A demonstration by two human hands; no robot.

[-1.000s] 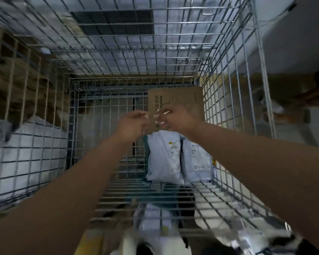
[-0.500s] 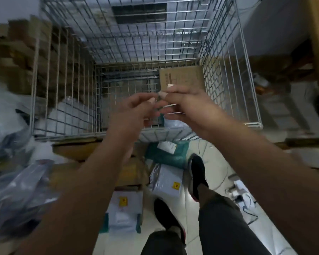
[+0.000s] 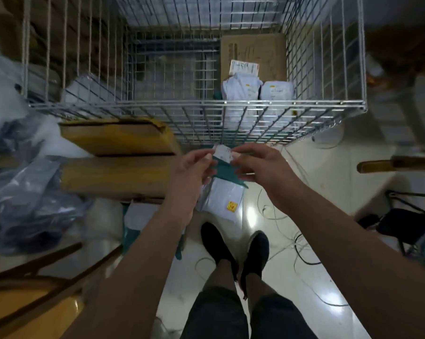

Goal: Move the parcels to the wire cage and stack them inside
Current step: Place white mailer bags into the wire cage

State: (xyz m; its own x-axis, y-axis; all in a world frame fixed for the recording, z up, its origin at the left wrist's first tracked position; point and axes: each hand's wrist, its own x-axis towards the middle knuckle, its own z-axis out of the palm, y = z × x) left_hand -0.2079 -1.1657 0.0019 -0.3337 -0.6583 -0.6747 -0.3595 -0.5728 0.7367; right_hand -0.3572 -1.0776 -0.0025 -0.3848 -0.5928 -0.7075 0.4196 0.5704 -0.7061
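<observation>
plastic bags (image 3: 23,192): heaped at the floor's left edge.
cardboard boxes (image 3: 118,152): stacked on the floor, just beside the cage's near left corner.
left hand (image 3: 192,170): above the floor parcels, fingers curled toward the other hand; whether its grip has hold of anything cannot be told.
teal parcel (image 3: 225,172): on the floor by the cage's near side, seen between both hands, overlapping a white parcel (image 3: 221,199).
wire cage (image 3: 206,103): open-topped, ahead of the feet.
white mailers (image 3: 241,88): two inside, upright, side by side against a brown carton (image 3: 253,52) along the cage's right side.
right hand (image 3: 258,165): fingers bent, tips near the left's; its grip cannot be told either.
</observation>
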